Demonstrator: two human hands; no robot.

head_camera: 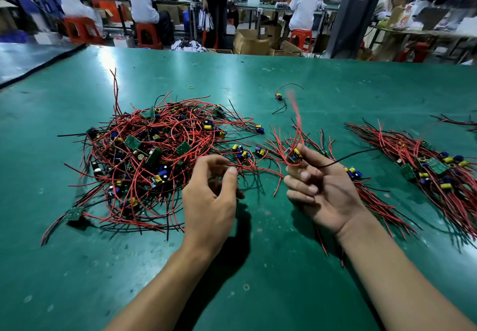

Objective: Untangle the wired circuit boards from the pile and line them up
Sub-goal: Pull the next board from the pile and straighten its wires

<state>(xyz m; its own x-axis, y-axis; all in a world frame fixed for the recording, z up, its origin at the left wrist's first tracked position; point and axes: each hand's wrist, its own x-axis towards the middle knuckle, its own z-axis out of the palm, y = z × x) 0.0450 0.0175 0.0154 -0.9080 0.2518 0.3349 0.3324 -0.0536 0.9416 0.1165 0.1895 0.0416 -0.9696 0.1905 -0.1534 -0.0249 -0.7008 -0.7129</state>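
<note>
Right grip is palm up, raised off the table, with thumb and fingers closed on one circuit board. Its red wires stick up, blurred, and its black wire trails off right. Left grip is knuckles up, wrist bent, with thumb and forefinger pinching a red wire at the near right edge of the pile.

The pile sits left of centre, a tangle of red and black leads with green boards. The lined-up row lies at the right, wires fanned toward me. More sorted boards lie just behind my right grip. One stray board sits farther back, well apart, near a rubber band.

Bare table lies between my forearms and beyond the pile, up to the far edge. A dark seam cuts across the left corner.
</note>
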